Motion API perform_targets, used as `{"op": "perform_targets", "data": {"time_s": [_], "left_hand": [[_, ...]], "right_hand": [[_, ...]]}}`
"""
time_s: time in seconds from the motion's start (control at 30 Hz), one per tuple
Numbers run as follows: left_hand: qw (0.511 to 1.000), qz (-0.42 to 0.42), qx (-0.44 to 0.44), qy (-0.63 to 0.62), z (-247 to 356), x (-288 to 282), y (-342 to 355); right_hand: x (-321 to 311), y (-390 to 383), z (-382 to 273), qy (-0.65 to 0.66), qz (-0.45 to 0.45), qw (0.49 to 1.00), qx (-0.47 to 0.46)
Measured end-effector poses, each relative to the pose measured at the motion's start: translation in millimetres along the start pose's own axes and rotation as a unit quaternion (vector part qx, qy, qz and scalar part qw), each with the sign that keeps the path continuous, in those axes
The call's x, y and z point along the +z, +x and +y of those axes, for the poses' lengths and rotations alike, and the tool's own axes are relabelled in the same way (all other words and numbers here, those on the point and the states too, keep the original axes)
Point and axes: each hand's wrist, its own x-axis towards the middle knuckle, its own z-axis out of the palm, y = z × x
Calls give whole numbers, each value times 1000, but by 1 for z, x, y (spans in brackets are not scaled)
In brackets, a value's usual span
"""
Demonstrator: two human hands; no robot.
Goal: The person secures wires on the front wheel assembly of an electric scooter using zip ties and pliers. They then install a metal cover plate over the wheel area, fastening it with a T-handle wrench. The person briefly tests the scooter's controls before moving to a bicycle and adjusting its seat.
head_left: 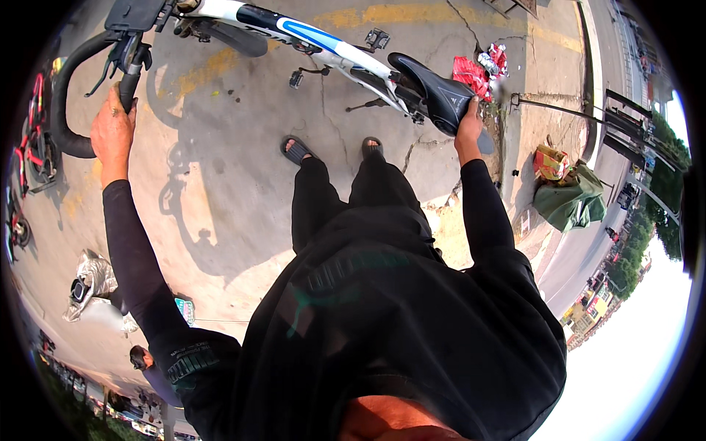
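Observation:
A white, blue and black bicycle stands across the ground in front of me, its front end to my left. My left hand is closed around the black handlebar, below a brake lever. At the other end my right hand grips the edge of the black saddle, its thumb lying along the side. Two pedals show below the frame: one pedal on the far side, another pedal nearer me. Most of the wheels is hidden or out of view.
Red and silver wrappers lie beyond the saddle. To the right are a green cloth-like bundle, a yellow-red bag and a road. Red bicycles stand far left; a silver bag and a person are lower left.

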Motion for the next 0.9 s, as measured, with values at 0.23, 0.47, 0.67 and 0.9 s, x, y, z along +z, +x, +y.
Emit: {"op": "perform_targets", "data": {"time_s": [0.23, 0.47, 0.67, 0.9], "left_hand": [[997, 16, 25, 65, -7, 31, -35], [983, 8, -5, 183, -3, 32, -37], [979, 73, -75, 172, 21, 48, -70], [971, 170, -138, 93, 76, 26, -102]], "right_hand": [[-3, 11, 21, -50, -14, 998, -21], [-5, 10, 8, 26, -88, 996, 24], [-19, 9, 14, 81, -158, 983, 45], [-25, 38, 19, 99, -233, 964, 79]]}}
